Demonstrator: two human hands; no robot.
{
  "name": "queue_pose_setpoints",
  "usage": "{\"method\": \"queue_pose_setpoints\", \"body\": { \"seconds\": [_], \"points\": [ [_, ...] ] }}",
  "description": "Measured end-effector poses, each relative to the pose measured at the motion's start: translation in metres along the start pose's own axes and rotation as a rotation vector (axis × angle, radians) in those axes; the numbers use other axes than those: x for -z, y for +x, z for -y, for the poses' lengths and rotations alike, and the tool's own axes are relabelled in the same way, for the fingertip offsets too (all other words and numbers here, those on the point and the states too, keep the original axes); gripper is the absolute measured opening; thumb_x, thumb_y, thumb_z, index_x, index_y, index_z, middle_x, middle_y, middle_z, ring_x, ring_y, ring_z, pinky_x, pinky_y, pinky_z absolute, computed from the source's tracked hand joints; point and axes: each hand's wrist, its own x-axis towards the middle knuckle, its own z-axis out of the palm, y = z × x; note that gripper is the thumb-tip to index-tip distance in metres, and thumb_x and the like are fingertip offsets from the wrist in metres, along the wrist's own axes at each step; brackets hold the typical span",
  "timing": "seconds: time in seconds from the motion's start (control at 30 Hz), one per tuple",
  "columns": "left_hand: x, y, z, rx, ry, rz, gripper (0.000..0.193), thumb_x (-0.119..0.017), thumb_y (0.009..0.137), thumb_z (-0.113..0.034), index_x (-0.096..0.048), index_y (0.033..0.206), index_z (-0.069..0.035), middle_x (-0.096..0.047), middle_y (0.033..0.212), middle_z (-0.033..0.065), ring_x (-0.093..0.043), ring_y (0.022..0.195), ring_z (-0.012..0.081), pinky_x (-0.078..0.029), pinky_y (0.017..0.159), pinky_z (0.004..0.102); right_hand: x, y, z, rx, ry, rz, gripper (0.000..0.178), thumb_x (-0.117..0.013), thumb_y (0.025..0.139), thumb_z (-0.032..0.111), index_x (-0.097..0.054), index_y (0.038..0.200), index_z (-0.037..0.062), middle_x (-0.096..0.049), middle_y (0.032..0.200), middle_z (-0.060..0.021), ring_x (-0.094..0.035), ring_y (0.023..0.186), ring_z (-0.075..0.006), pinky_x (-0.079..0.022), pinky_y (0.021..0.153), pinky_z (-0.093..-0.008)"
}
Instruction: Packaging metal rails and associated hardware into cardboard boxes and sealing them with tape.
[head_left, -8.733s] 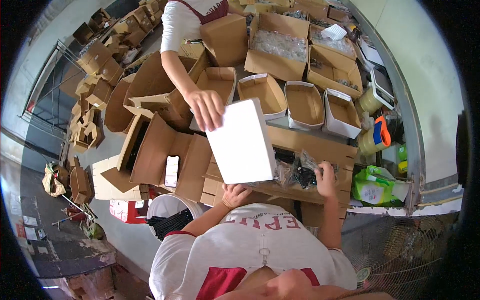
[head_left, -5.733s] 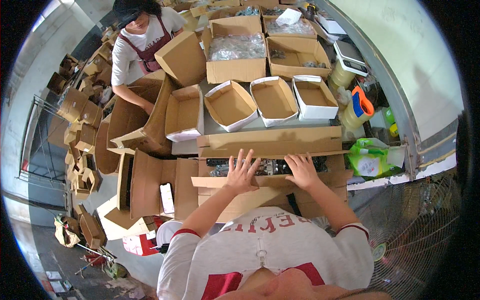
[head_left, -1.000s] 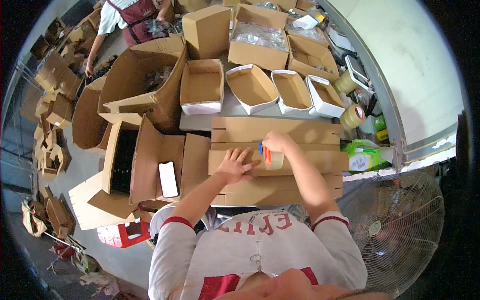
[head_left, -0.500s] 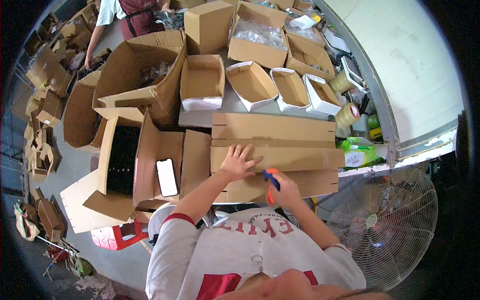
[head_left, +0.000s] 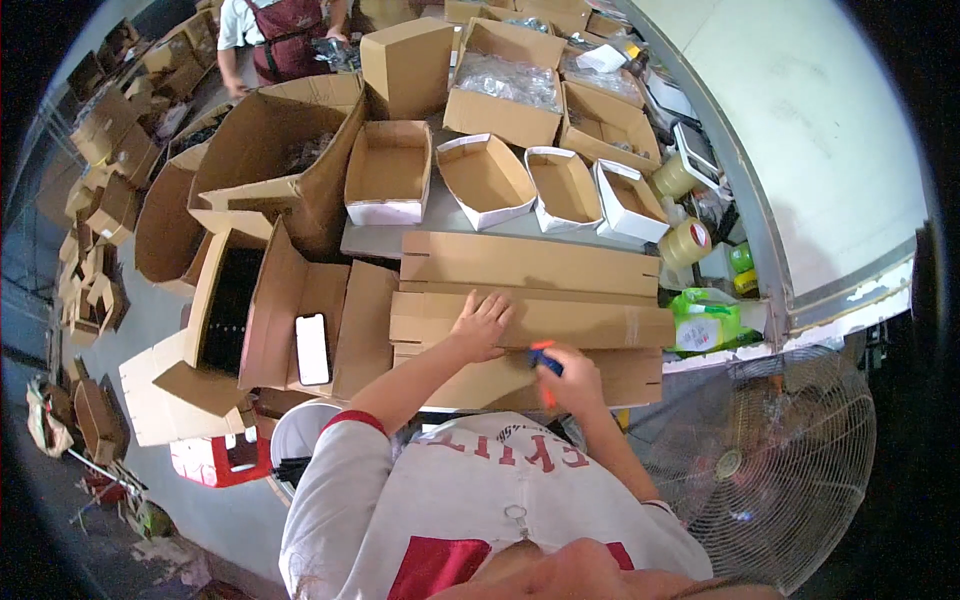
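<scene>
A flattened brown cardboard carton (head_left: 590,317) lies in front of me on the table, its long panels running left to right. My left hand (head_left: 482,326) rests flat on its middle panel, fingers stretched out and holding nothing. To the right, close to the near edge of that panel, my right hand (head_left: 573,378) is closed around a blue-and-orange utility knife (head_left: 545,358). Its blade cannot be made out, and my fingers cover much of the handle. Left of the carton, a phone with a white screen (head_left: 312,349) lies on cardboard.
Open white-sided trays (head_left: 388,213) stand behind the carton. Large boxes (head_left: 270,140) rise at the left. Tape rolls (head_left: 685,243) and a green packet (head_left: 705,322) line the right edge. A fan (head_left: 735,465) stands at the near right. A co-worker (head_left: 285,40) is at the far left.
The whole view has shifted a little. My left hand's fingers are closer together than before. My right hand still grips the knife, which has tilted. The co-worker's arm has moved.
</scene>
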Motion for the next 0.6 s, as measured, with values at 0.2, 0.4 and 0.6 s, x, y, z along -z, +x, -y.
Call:
{"method": "queue_pose_setpoints", "body": {
  "seconds": [0.2,0.4,0.6],
  "points": [
    [0.035,0.038,-0.031,0.188,0.019,0.332,0.109,-0.079,0.062,-0.04,-0.016,0.148,-0.021,-0.039,0.136,0.0193,-0.031,0.131,0.0352,-0.012,0.11,0.0575,-0.005,0.04,-0.05,0.129,-0.409,-0.06,0.051,-0.071,0.072,0.025,-0.057,0.119,0.0128,-0.041,0.137,-0.0115,-0.049,0.111,-0.0342,-0.041,0.094,-0.0437],
    [-0.025,-0.029,-0.05,0.45,0.025,-0.374,0.088,-0.071,0.069,-0.02,-0.026,0.144,-0.017,-0.033,0.138,0.022,-0.031,0.13,0.0378,-0.019,0.107,0.0589,0.004,0.059,-0.016,0.187,-0.54,0.168,0.046,-0.071,0.074,0.027,-0.06,0.115,0.0096,-0.04,0.137,-0.0101,-0.033,0.122,-0.0355,-0.028,0.099,-0.0543],
    [-0.058,-0.055,-0.048,1.148,-0.51,-1.136,0.077,-0.07,0.072,-0.016,-0.027,0.135,-0.002,-0.031,0.135,0.0231,-0.034,0.126,0.0375,-0.027,0.106,0.0458,-0.059,0.167,0.009,0.513,0.051,0.619,0.043,-0.065,0.082,0.023,-0.057,0.121,0.0064,-0.046,0.133,-0.0143,-0.041,0.125,-0.0322,-0.034,0.103,-0.0398]
  ]
}}
